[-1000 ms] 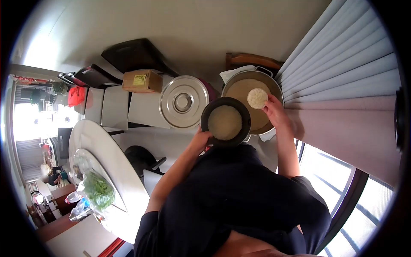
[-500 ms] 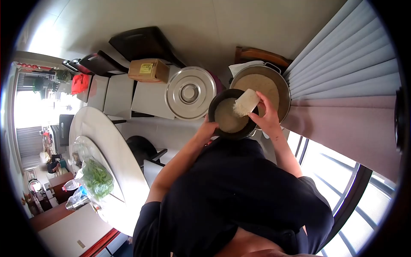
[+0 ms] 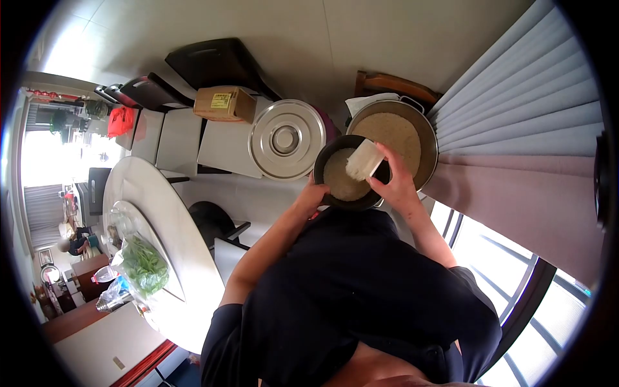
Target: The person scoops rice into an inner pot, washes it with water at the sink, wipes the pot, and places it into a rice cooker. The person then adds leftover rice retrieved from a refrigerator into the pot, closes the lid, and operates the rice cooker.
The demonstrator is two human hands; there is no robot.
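Note:
My left hand point(image 3: 311, 197) grips the rim of a dark round pot point(image 3: 320, 169), which has pale rice grains point(image 3: 342, 182) in its bottom. Between the thumb and fingers of my right hand point(image 3: 394, 182) is a small white measuring cup point(image 3: 368, 158), tilted over the pot with its mouth toward the left. Grains lie at the cup's mouth. Behind and to the right stands a large metal pot point(image 3: 431, 151), holding a broad layer of rice point(image 3: 394, 129); the dark pot and my right hand hide part of it.
A round steel lid point(image 3: 271, 155) lies left of the pots, beside a cardboard box point(image 3: 224, 104). Leafy greens in plastic point(image 3: 145, 266) sit on the round table point(image 3: 138, 177). A pleated curtain point(image 3: 516, 109) hangs at right. A person point(image 3: 78, 245) is far off at left.
My right hand has tipped the measuring cup further over the dark pot and shifted slightly left and down. My left hand stays on the rim.

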